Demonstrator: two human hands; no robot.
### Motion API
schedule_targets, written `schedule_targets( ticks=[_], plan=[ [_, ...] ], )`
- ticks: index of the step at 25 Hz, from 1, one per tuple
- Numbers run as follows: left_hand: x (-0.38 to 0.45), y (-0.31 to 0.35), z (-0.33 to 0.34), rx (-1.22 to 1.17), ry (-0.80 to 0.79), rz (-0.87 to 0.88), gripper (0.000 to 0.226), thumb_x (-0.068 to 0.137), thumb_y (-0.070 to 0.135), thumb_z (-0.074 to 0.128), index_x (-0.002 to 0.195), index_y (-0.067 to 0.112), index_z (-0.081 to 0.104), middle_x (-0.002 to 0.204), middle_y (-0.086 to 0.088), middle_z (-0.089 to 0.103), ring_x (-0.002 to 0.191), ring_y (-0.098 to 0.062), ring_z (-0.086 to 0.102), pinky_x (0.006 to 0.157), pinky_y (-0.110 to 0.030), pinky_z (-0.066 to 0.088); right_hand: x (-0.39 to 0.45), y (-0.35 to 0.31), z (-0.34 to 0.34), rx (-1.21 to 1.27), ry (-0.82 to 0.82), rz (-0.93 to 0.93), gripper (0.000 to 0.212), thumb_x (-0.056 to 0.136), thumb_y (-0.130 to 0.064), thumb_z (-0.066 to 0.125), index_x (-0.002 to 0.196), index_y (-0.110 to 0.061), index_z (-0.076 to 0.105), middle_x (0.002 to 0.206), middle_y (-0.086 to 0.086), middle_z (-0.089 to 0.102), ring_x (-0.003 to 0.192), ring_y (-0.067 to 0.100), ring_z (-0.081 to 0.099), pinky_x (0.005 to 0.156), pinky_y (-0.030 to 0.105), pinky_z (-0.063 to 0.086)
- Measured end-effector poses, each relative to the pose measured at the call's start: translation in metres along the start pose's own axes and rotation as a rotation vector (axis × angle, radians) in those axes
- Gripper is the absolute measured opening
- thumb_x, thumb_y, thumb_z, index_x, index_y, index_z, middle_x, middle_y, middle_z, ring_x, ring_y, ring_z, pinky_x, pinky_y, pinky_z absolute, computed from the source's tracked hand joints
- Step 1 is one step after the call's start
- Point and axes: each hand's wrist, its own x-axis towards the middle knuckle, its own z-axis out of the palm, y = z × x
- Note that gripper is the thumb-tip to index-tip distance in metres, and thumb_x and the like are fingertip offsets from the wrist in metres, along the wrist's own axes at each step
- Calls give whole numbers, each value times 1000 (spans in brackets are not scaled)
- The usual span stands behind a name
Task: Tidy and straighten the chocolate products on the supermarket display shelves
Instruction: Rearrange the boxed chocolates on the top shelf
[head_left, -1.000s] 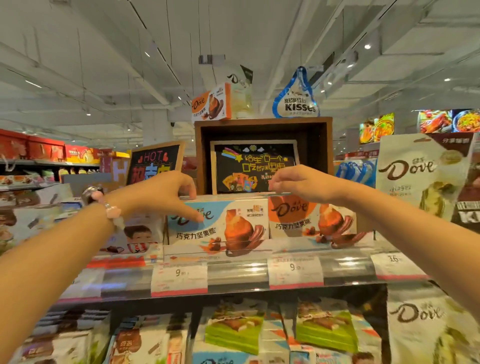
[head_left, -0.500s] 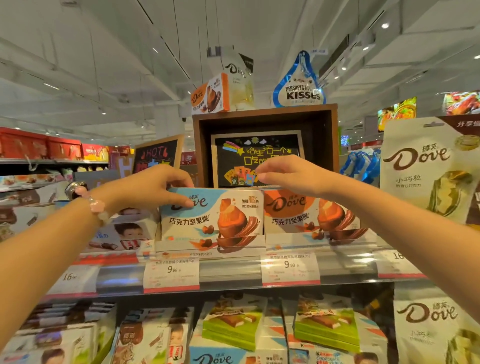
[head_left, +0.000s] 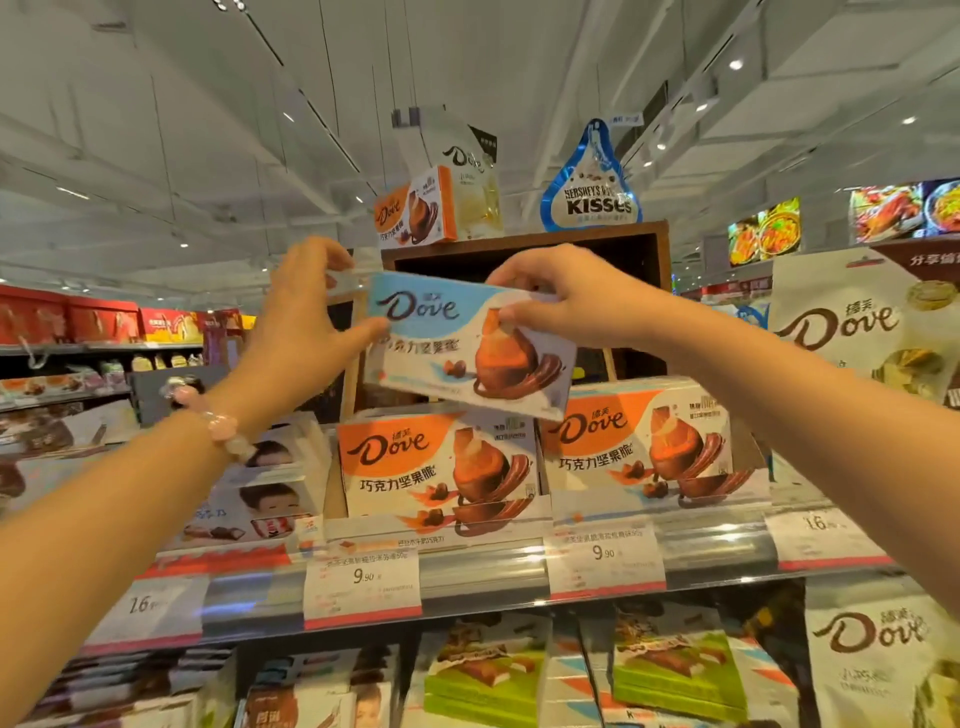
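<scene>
Both hands are holding the blue-and-white flat cardboard Dove box at centre frame, clear above the shelf row. The left hand is pinching its left edge; the right hand is pinching its top right corner, so the box is hanging tilted. Judged purpose: sorting it away from the two orange-and-white Dove boxes below. Open room lies above them, before the dark wooden display crate.
</scene>
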Motion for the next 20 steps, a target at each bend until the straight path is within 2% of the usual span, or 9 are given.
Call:
schedule_targets(
  ticks=[1, 2, 3, 5, 8, 11, 14, 17, 20],
  plan=[
    [0, 6, 7, 48, 82, 53, 37, 76, 24, 73, 98, 21, 44, 102, 7, 44, 93, -12, 46, 70, -27, 40, -1, 4, -8, -6, 47, 46, 33, 87, -25, 64, 118, -14, 60, 95, -6, 62, 96, 13, 61, 74, 24, 52],
    [-1, 14, 16, 57, 97, 100, 29, 77, 22, 71, 92, 17, 47, 95, 4, 47, 86, -14, 47, 67, -27, 39, -2, 9, -15, -14, 99, 88, 33, 86, -25, 65, 117, -14, 61, 93, -3, 63, 95, 16, 62, 75, 30, 54],
    [-2, 23, 26, 39, 44, 136, 22, 77, 22, 69, 83, 14, 50, 85, 4, 50, 77, -14, 48, 62, -28, 38, -5, 14, -21, -17, 155, 125, 32, 85, -25, 66, 114, -13, 62, 92, -1, 64, 93, 17, 63, 74, 32, 53],
    [-7, 44, 52, -20, -194, 154, 19, 76, 24, 68, 71, 13, 54, 71, 6, 54, 68, -13, 51, 56, -25, 38, -14, 26, -31, 14, 250, 198, 25, 82, -23, 68, 106, -16, 66, 90, -2, 66, 87, 17, 64, 65, 28, 51],
    [-12, 69, 88, -55, -479, 128, 20, 73, 34, 74, 77, 19, 61, 80, 12, 56, 80, -9, 54, 63, -19, 41, -29, 38, -41, 59, 328, 284, 18, 79, -20, 68, 97, -20, 68, 89, -2, 67, 80, 15, 64, 58, 26, 50],
    [-9, 82, 112, -7, -610, 135, 43, 66, 47, 78, 97, 21, 63, 99, 8, 54, 93, -9, 49, 74, -25, 40, -45, 46, -49, 87, 410, 330, 12, 79, -20, 69, 89, -27, 67, 90, 1, 70, 82, 18, 65, 67, 36, 55],
    [-6, 85, 124, 40, -653, 149, 56, 61, 50, 80, 105, 19, 62, 103, 7, 58, 92, -10, 50, 64, -20, 38, -58, 54, -55, 86, 468, 354, 14, 79, -21, 68, 88, -31, 67, 91, -1, 69, 91, 22, 64, 79, 45, 54],
    [-5, 84, 128, 10, -656, 153, 41, 64, 44, 81, 93, 18, 69, 92, 7, 63, 82, -9, 55, 56, -19, 36, -66, 59, -59, 66, 497, 366, 25, 82, -24, 65, 106, -21, 68, 97, 1, 68, 94, 21, 63, 82, 47, 54],
    [-1, 86, 123, -108, -648, 120, 23, 71, 33, 79, 86, 17, 70, 83, 3, 68, 77, -11, 62, 62, -24, 47, -68, 59, -63, 56, 547, 363, 26, 84, -26, 63, 109, -19, 67, 99, 2, 68, 95, 22, 63, 80, 47, 54]
  ],
)
